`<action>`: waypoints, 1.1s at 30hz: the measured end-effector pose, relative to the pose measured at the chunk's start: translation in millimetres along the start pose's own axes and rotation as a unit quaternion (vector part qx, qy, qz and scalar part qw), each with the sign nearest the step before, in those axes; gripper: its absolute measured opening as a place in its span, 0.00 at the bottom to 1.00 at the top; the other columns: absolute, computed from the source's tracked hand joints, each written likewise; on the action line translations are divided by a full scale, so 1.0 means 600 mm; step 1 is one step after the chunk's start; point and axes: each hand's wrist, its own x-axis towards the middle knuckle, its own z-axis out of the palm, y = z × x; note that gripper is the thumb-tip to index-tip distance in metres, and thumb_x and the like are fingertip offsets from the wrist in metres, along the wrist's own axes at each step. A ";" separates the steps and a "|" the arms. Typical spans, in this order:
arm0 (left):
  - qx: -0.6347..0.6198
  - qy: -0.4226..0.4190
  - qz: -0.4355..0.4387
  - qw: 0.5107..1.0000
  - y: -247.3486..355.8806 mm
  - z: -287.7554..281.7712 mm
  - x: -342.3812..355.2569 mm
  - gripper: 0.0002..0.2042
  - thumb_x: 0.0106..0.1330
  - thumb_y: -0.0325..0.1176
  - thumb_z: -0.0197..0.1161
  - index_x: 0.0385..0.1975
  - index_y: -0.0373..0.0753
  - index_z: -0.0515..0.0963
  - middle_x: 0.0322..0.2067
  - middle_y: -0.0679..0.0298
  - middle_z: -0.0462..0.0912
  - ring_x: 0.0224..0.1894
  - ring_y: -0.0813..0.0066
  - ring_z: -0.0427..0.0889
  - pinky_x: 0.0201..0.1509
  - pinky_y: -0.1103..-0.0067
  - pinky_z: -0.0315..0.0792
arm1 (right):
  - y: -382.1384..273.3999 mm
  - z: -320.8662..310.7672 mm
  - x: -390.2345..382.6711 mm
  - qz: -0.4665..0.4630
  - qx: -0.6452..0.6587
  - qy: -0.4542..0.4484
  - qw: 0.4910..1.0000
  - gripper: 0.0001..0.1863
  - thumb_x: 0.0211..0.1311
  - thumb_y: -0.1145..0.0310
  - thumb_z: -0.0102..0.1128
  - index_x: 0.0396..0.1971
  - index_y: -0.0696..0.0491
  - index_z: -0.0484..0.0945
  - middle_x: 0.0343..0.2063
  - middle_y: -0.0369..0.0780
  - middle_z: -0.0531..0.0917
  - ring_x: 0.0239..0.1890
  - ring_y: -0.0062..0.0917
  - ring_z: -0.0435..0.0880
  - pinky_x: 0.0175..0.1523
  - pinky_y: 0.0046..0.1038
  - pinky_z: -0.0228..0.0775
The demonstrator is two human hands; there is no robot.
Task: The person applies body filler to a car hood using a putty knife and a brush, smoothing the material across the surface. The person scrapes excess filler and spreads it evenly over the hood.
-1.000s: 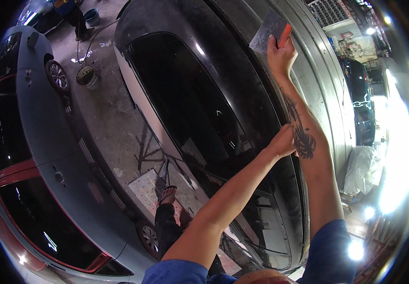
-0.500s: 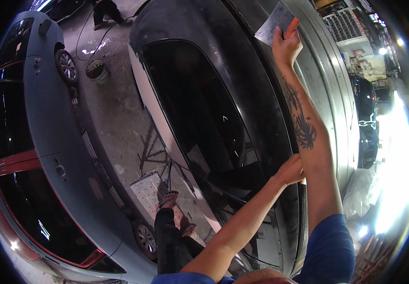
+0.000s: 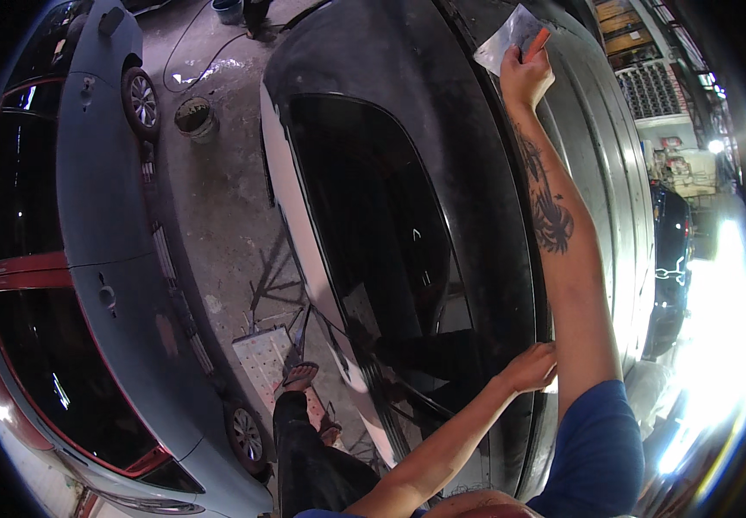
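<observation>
Out over the roof of a dark car, my right hand (image 3: 525, 79) is closed on a flat grey plate (image 3: 504, 37) with an orange grip (image 3: 536, 43). The plate is over the bare grey roof panel (image 3: 593, 138). Below my tattooed right forearm, my left hand (image 3: 528, 369) is at the roof's near edge with its fingers curled. The forearm hides its fingertips, and what they hold, if anything, cannot be seen. Beneath both arms is the dark side window (image 3: 368, 190) of the car.
My sandalled foot (image 3: 299, 375) is on a perforated metal step (image 3: 256, 354) beside the car. A second, grey car (image 3: 105, 224) with red window frames stands to the left. Between them are a bucket (image 3: 196, 119) and a hose (image 3: 170, 60). Another person's legs (image 3: 257, 17) show at the top.
The view has shifted, so both cars sit lower in the picture. My left hand has slid nearer to me along the roof edge. My right hand still grips the plate, reaching slightly farther.
</observation>
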 end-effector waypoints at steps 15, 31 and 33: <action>0.007 -0.019 0.034 0.999 0.015 -0.019 0.000 0.13 0.64 0.24 0.52 0.47 0.30 0.71 0.40 0.46 0.79 0.44 0.45 0.78 0.49 0.62 0.73 | 0.044 0.183 0.103 0.221 0.122 -0.078 0.965 0.17 0.44 0.68 0.66 0.33 0.64 0.78 0.27 0.44 0.84 0.26 0.32 0.85 0.29 0.36 0.78; -0.017 -0.015 0.068 0.997 -0.020 0.009 0.008 0.28 0.65 0.22 0.51 0.67 0.34 0.55 0.40 0.41 0.79 0.41 0.43 0.79 0.48 0.59 0.73 | 0.039 -0.026 0.089 0.386 0.072 -0.333 0.857 0.11 0.53 0.69 0.66 0.35 0.56 0.80 0.27 0.35 0.83 0.27 0.22 0.82 0.25 0.26 0.72; -0.009 -0.020 0.073 0.997 -0.022 0.007 0.008 0.28 0.65 0.23 0.51 0.67 0.34 0.55 0.40 0.41 0.79 0.41 0.42 0.79 0.47 0.59 0.73 | 0.056 0.002 0.100 0.364 0.078 -0.334 0.866 0.11 0.53 0.68 0.67 0.35 0.55 0.80 0.28 0.35 0.83 0.26 0.21 0.81 0.23 0.26 0.71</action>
